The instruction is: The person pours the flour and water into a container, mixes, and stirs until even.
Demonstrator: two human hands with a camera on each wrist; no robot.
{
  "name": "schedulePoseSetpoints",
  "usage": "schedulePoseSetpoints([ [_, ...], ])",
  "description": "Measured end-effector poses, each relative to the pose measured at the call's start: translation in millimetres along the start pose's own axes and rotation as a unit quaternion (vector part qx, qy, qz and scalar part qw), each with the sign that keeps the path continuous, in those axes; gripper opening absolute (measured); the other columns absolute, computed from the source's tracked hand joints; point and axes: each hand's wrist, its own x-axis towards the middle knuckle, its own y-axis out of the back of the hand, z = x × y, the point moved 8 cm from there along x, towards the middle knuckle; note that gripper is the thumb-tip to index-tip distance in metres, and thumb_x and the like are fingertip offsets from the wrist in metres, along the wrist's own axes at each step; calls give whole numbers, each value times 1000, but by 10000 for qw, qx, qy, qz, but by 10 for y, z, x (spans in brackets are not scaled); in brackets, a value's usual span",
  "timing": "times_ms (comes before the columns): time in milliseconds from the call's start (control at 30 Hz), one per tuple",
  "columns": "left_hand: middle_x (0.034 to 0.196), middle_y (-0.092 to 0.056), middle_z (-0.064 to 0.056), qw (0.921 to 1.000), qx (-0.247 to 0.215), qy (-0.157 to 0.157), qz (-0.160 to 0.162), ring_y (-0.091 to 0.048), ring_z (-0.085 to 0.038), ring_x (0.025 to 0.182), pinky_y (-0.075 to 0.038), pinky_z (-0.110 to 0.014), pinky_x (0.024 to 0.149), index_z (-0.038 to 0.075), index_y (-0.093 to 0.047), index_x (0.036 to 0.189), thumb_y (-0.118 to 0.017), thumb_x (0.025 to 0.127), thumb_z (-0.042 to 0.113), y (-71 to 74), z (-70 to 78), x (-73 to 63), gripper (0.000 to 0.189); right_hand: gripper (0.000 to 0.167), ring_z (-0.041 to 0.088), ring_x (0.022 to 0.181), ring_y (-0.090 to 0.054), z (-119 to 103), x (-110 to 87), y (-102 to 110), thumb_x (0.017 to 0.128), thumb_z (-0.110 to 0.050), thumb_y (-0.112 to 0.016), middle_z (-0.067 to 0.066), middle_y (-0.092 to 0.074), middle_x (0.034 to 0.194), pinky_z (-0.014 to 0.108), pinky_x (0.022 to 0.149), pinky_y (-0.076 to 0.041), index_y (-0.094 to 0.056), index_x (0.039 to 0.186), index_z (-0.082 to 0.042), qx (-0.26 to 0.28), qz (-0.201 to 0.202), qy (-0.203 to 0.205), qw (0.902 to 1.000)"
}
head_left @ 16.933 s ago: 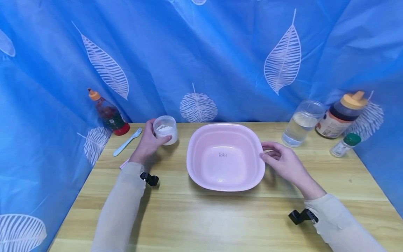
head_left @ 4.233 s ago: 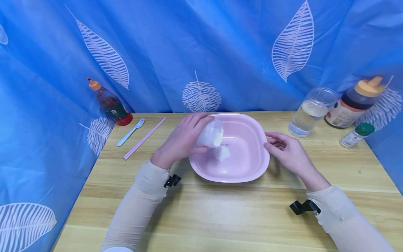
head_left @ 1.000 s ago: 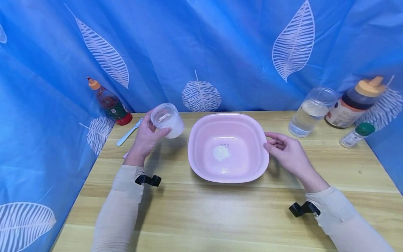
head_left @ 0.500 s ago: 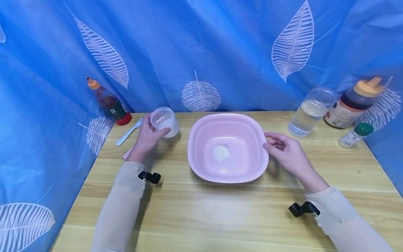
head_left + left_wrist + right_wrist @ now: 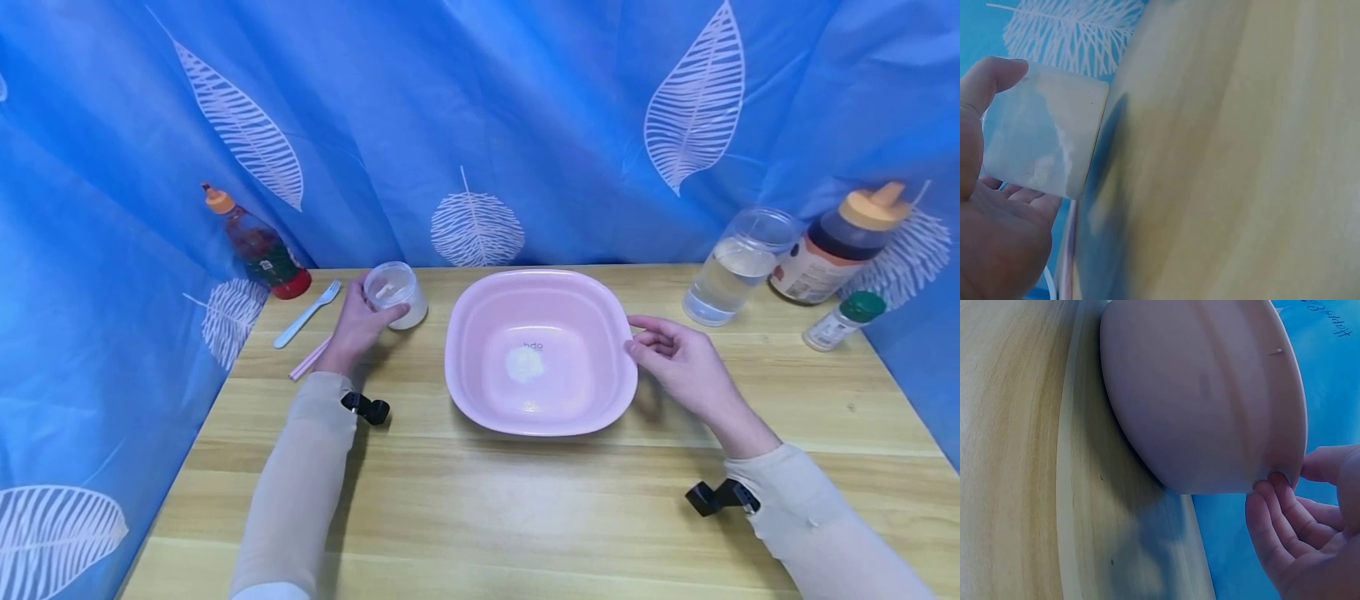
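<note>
My left hand [image 5: 354, 332] grips a clear plastic jar [image 5: 411, 310] with some white powder in it, at the back left of the table. In the left wrist view the thumb and fingers curl round the jar [image 5: 1044, 134], its base close to the wood. A pink basin [image 5: 581, 367] sits mid-table, a small heap of white powder [image 5: 524, 364] on its floor. On the basin's right side, my right hand [image 5: 686, 367] pinches the rim; the right wrist view shows thumb above and fingertips [image 5: 1263, 494] under the edge.
Left of the jar lie a light blue fork [image 5: 307, 313] and pink chopsticks [image 5: 309, 358], partly hidden by the hand. A red sauce bottle [image 5: 262, 254] stands behind them. Back right are a glass of water [image 5: 720, 283], a dark sauce bottle [image 5: 813, 265] and a green-capped shaker [image 5: 840, 322].
White powder was tipped from the jar into the bare basin. My left hand then carried the jar back left, turned it upright and lowered it. The right hand stayed on the rim.
</note>
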Motion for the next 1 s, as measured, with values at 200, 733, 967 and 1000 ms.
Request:
schedulePoseSetpoints([
  [200, 172, -34, -17, 9999, -50, 97, -13, -33, -33, 161, -24, -48, 136, 11, -20, 167, -85, 91, 17, -4, -76, 25, 100, 50, -6, 93, -69, -13, 4, -7, 107, -24, -69, 21, -75, 114, 7, 84, -55, -61, 149, 1, -48, -40, -7, 10000],
  [733, 180, -22, -13, 9993, 23, 140, -352, -20, -29, 168, -20, -46, 137, 14, -11, 172, -84, 95, 21, -33, -95, 10, 107, 50, -6, 93, -69, 7, -15, 1, 107, -25, -70, 20, -75, 113, 8, 84, -55, -61, 149, 1, -72, 27, -17, 10000],
  [967, 179, -22, -15, 9990, -122, -83, -429, -23, -28, 168, -22, -42, 137, 10, -11, 172, -81, 98, 17, 59, -50, -121, 103, 50, -3, 97, -70, 21, -16, -8, 107, -27, -69, 12, -76, 111, 7, 86, -54, -61, 149, -1, -84, 2, -39, 10000],
  [1000, 180, -21, -16, 9987, -148, -138, -460, -22, -28, 168, -21, -41, 137, 9, -9, 172, -81, 98, 16, 77, -37, -148, 103, 50, -3, 97, -70, 18, -18, -1, 107, -27, -69, 12, -76, 111, 7, 86, -54, -62, 149, -1, -94, 22, -39, 9999],
])
